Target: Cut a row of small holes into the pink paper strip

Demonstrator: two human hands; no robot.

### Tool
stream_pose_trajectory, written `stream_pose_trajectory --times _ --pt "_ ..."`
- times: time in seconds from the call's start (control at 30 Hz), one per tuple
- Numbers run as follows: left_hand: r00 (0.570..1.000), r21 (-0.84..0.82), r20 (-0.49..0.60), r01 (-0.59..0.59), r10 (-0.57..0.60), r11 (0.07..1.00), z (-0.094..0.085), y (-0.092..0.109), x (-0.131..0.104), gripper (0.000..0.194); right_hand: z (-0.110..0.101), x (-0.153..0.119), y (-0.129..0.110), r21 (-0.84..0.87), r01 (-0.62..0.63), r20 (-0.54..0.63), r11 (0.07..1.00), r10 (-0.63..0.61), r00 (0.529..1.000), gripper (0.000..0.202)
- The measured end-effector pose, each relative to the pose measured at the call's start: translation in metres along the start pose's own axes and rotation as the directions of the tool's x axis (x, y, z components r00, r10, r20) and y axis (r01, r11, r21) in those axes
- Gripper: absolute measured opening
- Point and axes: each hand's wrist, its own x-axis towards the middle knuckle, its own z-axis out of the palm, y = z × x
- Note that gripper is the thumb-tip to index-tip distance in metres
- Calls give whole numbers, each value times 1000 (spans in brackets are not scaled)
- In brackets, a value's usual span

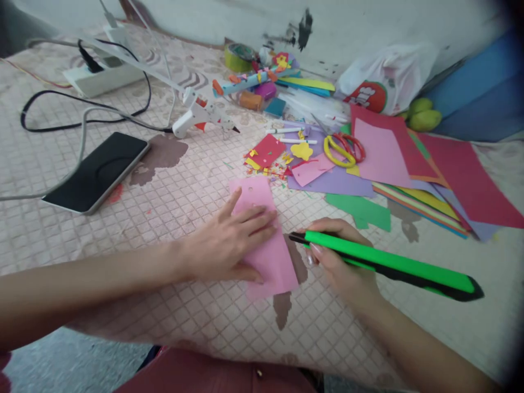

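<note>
Pink paper (270,262) is held flat on the table (184,322) under the spread left hand (227,240); a green tool (388,261) is pinched by the right hand (352,284) just beside the paper's edge. Steadying seems in hand; careful aiming is called for.

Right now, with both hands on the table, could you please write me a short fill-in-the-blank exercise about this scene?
1. The left hand lies spread on a paper strip coloured ____.
2. The right hand grips a long handheld tool coloured black and bright ____.
3. The body of the hot-glue gun is mainly ____.
4. The flower-shaped cutout beside the yellow-handled scissors is ____.

Missing words: pink; green; white; yellow.
</note>
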Motion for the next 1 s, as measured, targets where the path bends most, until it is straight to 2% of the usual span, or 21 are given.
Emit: stream_pose_trajectory --times 0.1,0.2,0.27,0.37,0.5,0.6,0.7,0.77,0.9,1.0 --pt "994 54 -82 79 -74 995 7 12 8 81 -2 0 -7 -100 44 10 994 -44 999 15" --pt "994 59 -95 58 -52 997 6 13 16 81 -5 0 -14 -177 99 31 979 -95 995 18" --pt "998 20 -50 -23 24 1000 1 7 19 77 -7 0 -16 -212 121 23 970 -118 993 19" --pt "985 -73 72 -149 154 986 -8 -7 21 70 -8 1 -19 -229 131 -13 965 -137 990 17" --pt "972 -117 177 -138 157 984 -10 -18 21 70 -8 1 -21 -274 130 -42 953 -147 988 17" --pt "988 -107 132 -69 83 992 -2 -12 24 68 -9 2 -21 -302 156 -8 940 -166 986 19" --pt "999 -95 28 25 -22 995 7 -1 27 65 -11 5 -21 -345 187 39 920 -185 982 20" --pt "999 -91 -20 47 -49 995 12 3 28 66 -13 7 -21 -376 200 83 905 -182 980 20" --pt "996 -147 -81 28 -40 989 12 3 27 64 -14 10 -19 -390 224 161 893 -173 972 19" --pt "996 -233 -83 -32 13 972 10 0 27 47 -14 8 -15 -367 236 168 900 -185 968 19"
